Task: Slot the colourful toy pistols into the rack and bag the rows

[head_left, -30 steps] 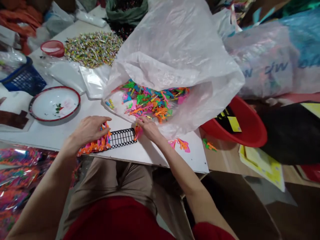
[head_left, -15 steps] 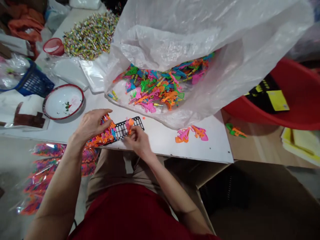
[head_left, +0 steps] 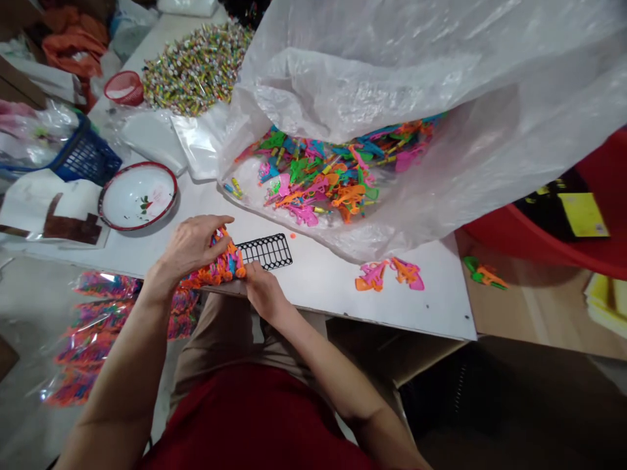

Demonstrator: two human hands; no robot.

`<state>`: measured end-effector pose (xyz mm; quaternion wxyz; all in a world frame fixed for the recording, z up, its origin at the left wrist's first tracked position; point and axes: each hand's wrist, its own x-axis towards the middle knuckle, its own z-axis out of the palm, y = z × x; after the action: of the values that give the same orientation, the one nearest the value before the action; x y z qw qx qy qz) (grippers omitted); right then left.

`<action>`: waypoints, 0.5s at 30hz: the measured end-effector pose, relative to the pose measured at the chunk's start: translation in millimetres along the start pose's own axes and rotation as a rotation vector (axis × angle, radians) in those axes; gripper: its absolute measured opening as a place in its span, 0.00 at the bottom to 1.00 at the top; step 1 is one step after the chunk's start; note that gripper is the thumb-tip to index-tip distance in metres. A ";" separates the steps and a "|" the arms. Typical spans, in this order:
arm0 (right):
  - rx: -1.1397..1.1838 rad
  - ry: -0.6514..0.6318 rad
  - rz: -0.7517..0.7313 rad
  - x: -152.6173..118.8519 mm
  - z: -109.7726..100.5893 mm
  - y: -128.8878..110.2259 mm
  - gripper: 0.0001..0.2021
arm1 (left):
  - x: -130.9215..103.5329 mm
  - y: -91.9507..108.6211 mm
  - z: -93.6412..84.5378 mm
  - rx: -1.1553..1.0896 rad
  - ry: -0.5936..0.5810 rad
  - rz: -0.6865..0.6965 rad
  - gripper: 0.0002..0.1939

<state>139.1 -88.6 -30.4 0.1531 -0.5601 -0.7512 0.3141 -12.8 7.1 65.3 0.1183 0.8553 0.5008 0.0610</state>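
Observation:
My left hand point(head_left: 194, 245) curves over a packed row of small pink, orange and blue plastic toy guns point(head_left: 215, 267), thumb and fingers around its sides. That row stands on a black plastic grid rack point(head_left: 269, 251), whose right part is bare. At the row's right end, my right hand point(head_left: 264, 287) is closed, fingertips pinched on a pink and orange toy gun point(head_left: 240, 262) pressed against the others. Its fingertips are partly hidden. Two pairs of pink and orange toy guns point(head_left: 372, 275) lie to the right on the white table point(head_left: 313, 281).
A large clear plastic sack point(head_left: 353, 78) spills mixed toy guns behind the rack. At left stand a white enamel bowl point(head_left: 140, 196) and a blue basket point(head_left: 93, 153). A red tub point(head_left: 529, 238) is at right. Filled bags point(head_left: 98, 313) lie below the table.
My right hand has brought the toy gun left from over the bare grid to the end of the row. My left hand stays on the row; the view has shifted slightly.

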 end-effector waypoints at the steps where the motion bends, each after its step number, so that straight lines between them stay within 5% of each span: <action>1: -0.041 -0.019 -0.007 1.4 -1.7 -3.4 0.13 | 0.2 0.1 -0.6 0.003 -0.003 -0.004 0.25; 8: -0.269 -0.113 -0.084 7.8 -7.5 -5.4 0.13 | 1.5 1.6 -3.1 0.013 -0.031 0.018 0.26; 12: -0.188 -0.169 -0.108 9.8 -17.5 4.7 0.12 | 1.5 1.0 -1.6 0.038 -0.033 0.012 0.27; 15: -0.044 -0.061 -0.120 -0.5 -18.7 0.7 0.14 | 1.0 -0.4 1.0 0.010 -0.020 0.033 0.26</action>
<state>150.6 -83.3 -16.7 0.1364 -0.5074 -0.7944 0.3046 -12.4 8.0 64.3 0.1178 0.8644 0.4860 0.0520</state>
